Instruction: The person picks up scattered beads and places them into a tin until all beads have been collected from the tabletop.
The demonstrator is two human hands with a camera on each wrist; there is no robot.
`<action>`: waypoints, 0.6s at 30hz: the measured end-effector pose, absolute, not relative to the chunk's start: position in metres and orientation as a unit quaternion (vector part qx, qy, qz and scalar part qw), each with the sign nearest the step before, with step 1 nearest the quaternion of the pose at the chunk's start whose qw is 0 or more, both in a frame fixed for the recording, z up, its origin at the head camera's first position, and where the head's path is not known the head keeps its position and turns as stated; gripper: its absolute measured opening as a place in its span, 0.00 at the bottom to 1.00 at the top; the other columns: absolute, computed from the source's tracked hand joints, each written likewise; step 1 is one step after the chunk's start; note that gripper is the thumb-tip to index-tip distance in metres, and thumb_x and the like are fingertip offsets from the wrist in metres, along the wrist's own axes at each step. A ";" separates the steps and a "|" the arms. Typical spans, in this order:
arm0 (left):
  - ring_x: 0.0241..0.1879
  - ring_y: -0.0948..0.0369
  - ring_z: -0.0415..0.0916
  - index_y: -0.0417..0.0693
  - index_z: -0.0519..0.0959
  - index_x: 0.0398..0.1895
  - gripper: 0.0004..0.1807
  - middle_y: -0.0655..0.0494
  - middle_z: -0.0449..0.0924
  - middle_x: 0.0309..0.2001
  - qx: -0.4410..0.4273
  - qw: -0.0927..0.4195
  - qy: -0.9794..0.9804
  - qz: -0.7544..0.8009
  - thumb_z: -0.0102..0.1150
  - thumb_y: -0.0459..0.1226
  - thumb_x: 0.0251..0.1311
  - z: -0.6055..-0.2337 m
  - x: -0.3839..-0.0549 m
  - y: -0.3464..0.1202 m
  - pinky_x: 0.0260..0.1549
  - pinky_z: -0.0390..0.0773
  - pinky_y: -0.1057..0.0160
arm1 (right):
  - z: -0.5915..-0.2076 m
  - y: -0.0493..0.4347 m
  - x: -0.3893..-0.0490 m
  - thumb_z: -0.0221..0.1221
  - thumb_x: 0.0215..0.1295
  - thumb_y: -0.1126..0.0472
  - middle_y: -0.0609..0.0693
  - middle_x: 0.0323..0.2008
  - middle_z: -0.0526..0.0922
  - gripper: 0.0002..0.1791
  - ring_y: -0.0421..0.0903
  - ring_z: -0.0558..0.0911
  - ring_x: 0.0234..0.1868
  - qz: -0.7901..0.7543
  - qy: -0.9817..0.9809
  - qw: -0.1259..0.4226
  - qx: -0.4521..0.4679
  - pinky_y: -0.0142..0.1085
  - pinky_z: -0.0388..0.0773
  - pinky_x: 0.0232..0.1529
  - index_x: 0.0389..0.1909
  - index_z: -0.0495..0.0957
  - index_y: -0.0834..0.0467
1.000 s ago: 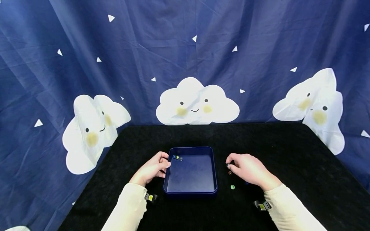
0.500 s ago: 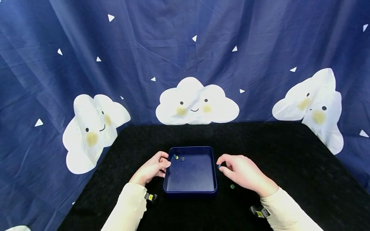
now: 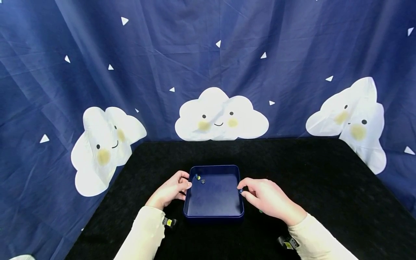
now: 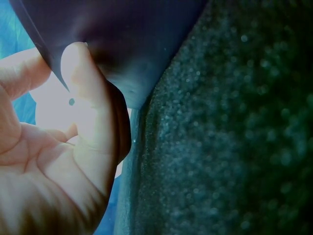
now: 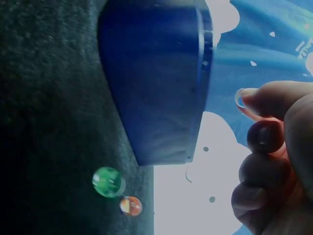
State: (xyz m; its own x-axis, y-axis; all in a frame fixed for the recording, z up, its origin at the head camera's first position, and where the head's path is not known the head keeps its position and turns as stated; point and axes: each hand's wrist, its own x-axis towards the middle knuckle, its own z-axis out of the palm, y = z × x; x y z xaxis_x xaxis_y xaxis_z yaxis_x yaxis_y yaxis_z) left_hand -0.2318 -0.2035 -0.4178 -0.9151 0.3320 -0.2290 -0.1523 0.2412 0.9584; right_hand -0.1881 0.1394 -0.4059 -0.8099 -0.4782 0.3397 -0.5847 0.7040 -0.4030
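A square dark blue tray [image 3: 214, 195] stands on the black cloth. My left hand [image 3: 170, 189] holds its left side. In the left wrist view the thumb [image 4: 85, 83] lies against the outer wall, while the index fingertip goes out of sight behind the rim. My right hand [image 3: 268, 196] pinches a clear bluish marble [image 5: 239, 98] between thumb and index finger, level with the tray's right rim in the head view. The other fingers are curled in. Inside the tray, near the far left corner, lie a blue marble [image 3: 196, 176], a yellow-green marble [image 3: 198, 178] and a greyish marble [image 3: 203, 181].
On the cloth right of the tray lie a green marble [image 5: 107, 182] and an orange marble [image 5: 131, 205], mostly hidden under the right hand in the head view. A blue curtain [image 3: 221, 72] with white clouds hangs behind the black cloth [image 3: 156, 155].
My right hand has carried the pinched marble leftward from the cloth to the tray's right rim. The greyish marble in the tray has shifted slightly. My left hand stays put.
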 end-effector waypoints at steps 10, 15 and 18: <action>0.27 0.59 0.71 0.38 0.59 0.57 0.26 0.49 0.70 0.36 0.049 0.187 0.765 0.614 0.57 0.34 0.59 -0.443 -0.244 -0.210 0.22 0.77 0.61 | -0.413 0.137 -0.192 0.60 0.59 0.55 0.32 0.15 0.63 0.13 0.30 0.64 0.15 0.246 -0.919 0.102 0.290 0.27 0.65 0.21 0.44 0.76 0.38; 0.27 0.58 0.71 0.39 0.59 0.57 0.26 0.48 0.70 0.35 0.050 0.182 0.766 0.614 0.58 0.36 0.58 -0.446 -0.244 -0.210 0.22 0.77 0.61 | -0.413 0.143 -0.194 0.61 0.59 0.55 0.32 0.14 0.63 0.12 0.30 0.63 0.14 0.249 -0.924 0.098 0.272 0.28 0.65 0.20 0.43 0.76 0.38; 0.27 0.58 0.71 0.39 0.60 0.56 0.26 0.48 0.70 0.35 0.050 0.178 0.768 0.613 0.58 0.36 0.58 -0.447 -0.244 -0.210 0.22 0.77 0.61 | -0.412 0.147 -0.196 0.61 0.58 0.55 0.32 0.14 0.63 0.11 0.31 0.63 0.15 0.252 -0.925 0.105 0.265 0.28 0.65 0.21 0.42 0.77 0.38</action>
